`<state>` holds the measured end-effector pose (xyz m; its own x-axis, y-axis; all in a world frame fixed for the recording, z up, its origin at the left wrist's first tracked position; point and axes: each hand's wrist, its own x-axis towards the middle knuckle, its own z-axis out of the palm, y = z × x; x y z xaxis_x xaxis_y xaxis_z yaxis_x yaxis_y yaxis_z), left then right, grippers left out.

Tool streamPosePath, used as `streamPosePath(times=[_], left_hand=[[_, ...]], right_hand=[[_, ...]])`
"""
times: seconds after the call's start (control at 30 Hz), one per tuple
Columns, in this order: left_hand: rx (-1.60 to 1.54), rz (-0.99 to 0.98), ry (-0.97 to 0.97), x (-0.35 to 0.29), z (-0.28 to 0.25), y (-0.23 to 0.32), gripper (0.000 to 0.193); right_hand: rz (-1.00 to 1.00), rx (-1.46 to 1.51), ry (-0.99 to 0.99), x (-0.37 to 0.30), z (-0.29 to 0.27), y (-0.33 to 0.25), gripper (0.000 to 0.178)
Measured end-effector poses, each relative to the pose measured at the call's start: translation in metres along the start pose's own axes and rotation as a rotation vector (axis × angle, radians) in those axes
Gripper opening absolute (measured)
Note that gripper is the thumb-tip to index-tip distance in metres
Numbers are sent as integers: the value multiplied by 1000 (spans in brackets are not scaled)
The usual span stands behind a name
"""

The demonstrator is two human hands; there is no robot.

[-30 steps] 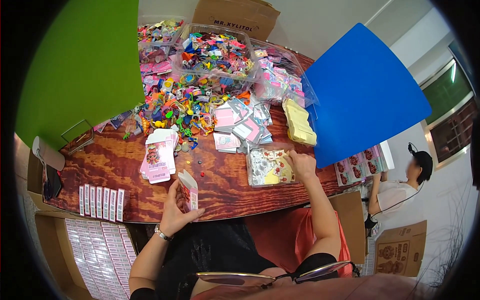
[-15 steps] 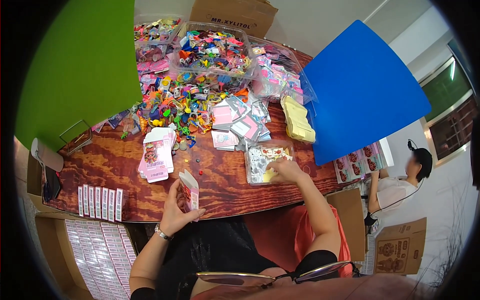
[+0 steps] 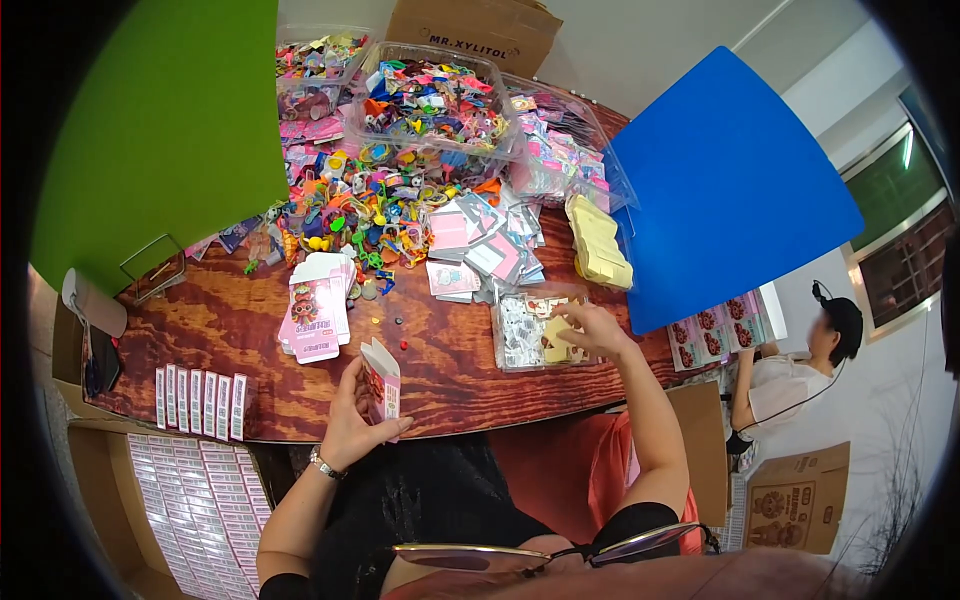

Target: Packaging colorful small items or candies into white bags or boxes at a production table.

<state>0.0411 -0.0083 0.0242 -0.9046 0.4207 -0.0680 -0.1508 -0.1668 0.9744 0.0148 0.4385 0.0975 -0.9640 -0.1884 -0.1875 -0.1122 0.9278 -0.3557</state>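
My left hand (image 3: pixel 357 417) is closed around a small pink printed box (image 3: pixel 384 388), held upright at the table's near edge with its top flaps raised. Over the right side of a clear plastic tray (image 3: pixel 510 364) is my right hand (image 3: pixel 597 333), its fingers bent but apart, with nothing visible between them. White packets (image 3: pixel 523 338) lie in the tray's left part, and pale yellow cards (image 3: pixel 556 345) lie under my right fingertips. Flattened pink and white cartons (image 3: pixel 318 318) are stacked ahead of my left hand.
Small colourful toys (image 3: pixel 370 200) are heaped at the back, below a full clear bin (image 3: pixel 435 110). Loose cards (image 3: pixel 470 240) and a yellow paper bundle (image 3: pixel 600 245) lie nearby. Finished boxes (image 3: pixel 200 403) stand at left. Green (image 3: pixel 150 130) and blue panels (image 3: pixel 735 190) flank the table. Another person (image 3: pixel 795 385) sits right.
My right hand has moved slightly to the right and its fingers have spread, showing more of the yellow cards. My left hand keeps holding the box in nearly the same place.
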Motion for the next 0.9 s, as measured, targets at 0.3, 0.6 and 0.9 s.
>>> streamPosePath(times=[0.3, 0.6, 0.9], left_hand=[[45, 14, 10, -3, -2, 0, 107], [32, 22, 5, -2, -1, -2, 106], [46, -7, 9, -3, -3, 1, 110]], right_hand=[[392, -222, 224, 0, 2, 0, 30], [356, -111, 319, -6, -5, 2, 30], [276, -508, 266, -6, 17, 6, 36]])
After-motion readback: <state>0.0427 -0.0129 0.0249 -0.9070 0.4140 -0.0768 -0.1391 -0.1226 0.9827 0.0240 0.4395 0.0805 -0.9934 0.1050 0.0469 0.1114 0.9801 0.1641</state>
